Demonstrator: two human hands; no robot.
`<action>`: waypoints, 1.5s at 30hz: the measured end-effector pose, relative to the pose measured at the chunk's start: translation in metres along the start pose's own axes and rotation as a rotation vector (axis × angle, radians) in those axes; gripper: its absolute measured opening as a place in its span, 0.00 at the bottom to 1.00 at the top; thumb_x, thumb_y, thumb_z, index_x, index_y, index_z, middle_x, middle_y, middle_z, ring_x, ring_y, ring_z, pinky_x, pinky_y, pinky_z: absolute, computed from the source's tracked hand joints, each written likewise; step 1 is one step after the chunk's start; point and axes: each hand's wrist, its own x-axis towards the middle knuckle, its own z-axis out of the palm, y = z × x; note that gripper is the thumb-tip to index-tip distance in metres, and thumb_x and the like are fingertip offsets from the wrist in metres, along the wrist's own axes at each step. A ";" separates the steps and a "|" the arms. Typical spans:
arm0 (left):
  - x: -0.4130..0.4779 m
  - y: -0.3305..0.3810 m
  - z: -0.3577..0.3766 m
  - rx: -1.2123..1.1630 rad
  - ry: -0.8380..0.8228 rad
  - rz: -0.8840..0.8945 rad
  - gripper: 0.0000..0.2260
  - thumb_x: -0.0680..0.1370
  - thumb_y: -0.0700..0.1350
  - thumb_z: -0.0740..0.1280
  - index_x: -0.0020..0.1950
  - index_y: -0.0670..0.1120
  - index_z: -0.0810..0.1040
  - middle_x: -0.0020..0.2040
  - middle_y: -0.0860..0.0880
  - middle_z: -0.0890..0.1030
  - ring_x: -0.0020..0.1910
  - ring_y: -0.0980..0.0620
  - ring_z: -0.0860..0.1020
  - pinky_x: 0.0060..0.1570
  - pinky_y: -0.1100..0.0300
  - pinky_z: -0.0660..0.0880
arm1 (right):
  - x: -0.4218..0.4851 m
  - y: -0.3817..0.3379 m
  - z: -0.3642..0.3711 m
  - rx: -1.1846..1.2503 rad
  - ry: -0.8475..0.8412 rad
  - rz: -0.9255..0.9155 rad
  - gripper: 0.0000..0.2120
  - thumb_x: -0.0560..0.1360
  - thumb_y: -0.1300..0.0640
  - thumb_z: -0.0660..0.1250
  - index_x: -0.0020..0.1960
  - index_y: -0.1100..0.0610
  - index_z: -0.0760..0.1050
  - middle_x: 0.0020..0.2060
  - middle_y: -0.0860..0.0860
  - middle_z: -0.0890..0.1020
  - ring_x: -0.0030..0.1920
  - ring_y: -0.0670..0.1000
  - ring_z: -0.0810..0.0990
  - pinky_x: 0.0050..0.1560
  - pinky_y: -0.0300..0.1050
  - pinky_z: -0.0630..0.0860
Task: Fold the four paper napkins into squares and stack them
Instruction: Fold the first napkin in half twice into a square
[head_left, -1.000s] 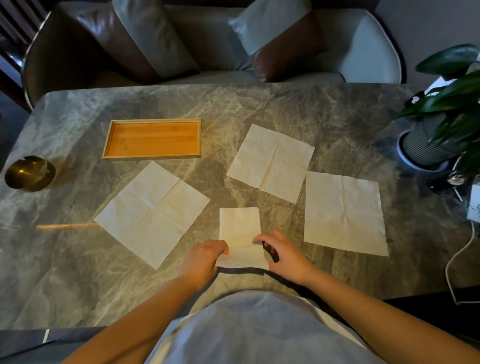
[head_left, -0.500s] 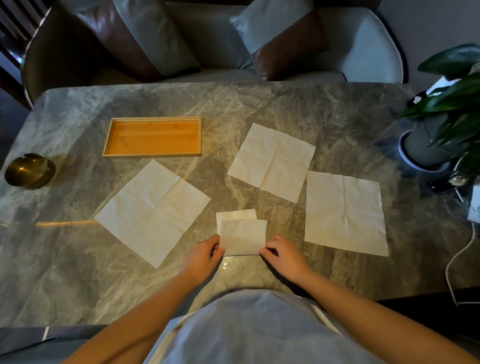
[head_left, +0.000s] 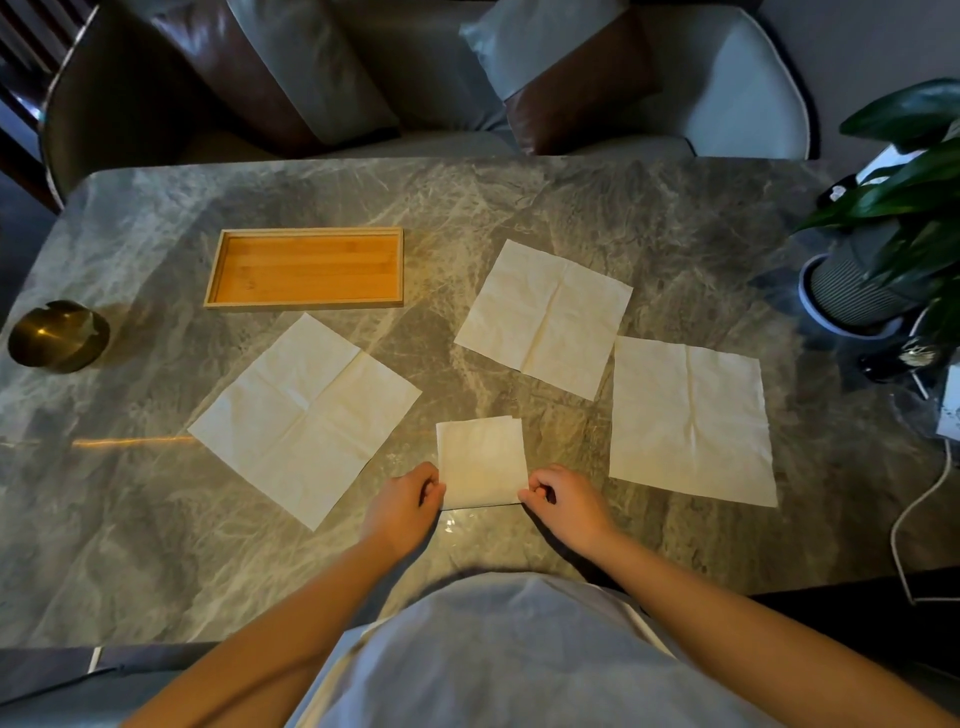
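Note:
A small folded napkin (head_left: 480, 460) lies as a square on the marble table near its front edge. My left hand (head_left: 405, 506) pinches its lower left corner and my right hand (head_left: 563, 501) pinches its lower right corner. Three unfolded cream napkins lie flat around it: one to the left (head_left: 304, 415), one behind to the right (head_left: 545, 317), and one at the right (head_left: 688, 418). Each shows cross-shaped creases.
An empty wooden tray (head_left: 304, 267) sits behind the left napkin. A brass bowl (head_left: 57, 335) stands at the left edge. A potted plant (head_left: 872, 270) and a white cable (head_left: 919, 514) are at the right. Cushioned chairs stand beyond the table's far edge.
The napkin in my hands was a tall half-fold. Its near half has been folded up onto the far half, making a square. Both hands now rest at its bottom corners.

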 end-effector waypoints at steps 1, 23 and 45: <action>0.000 0.000 0.000 0.001 0.000 -0.005 0.11 0.80 0.46 0.57 0.37 0.53 0.68 0.33 0.52 0.75 0.33 0.53 0.74 0.32 0.61 0.66 | 0.000 0.000 0.000 0.001 -0.002 0.002 0.12 0.76 0.52 0.67 0.35 0.54 0.72 0.35 0.49 0.75 0.35 0.48 0.72 0.36 0.44 0.67; 0.004 0.006 0.001 0.050 0.023 -0.088 0.09 0.79 0.47 0.59 0.58 0.47 0.67 0.37 0.50 0.78 0.36 0.51 0.77 0.37 0.56 0.74 | -0.002 0.001 0.004 0.062 0.080 0.013 0.09 0.75 0.52 0.68 0.39 0.54 0.73 0.34 0.50 0.78 0.36 0.50 0.76 0.37 0.47 0.73; 0.023 -0.018 0.004 0.716 -0.152 0.261 0.36 0.79 0.62 0.53 0.76 0.50 0.34 0.75 0.52 0.32 0.77 0.49 0.37 0.70 0.39 0.34 | 0.026 -0.005 0.000 -0.581 -0.236 -0.199 0.40 0.77 0.51 0.65 0.78 0.48 0.40 0.78 0.45 0.38 0.77 0.49 0.37 0.73 0.66 0.42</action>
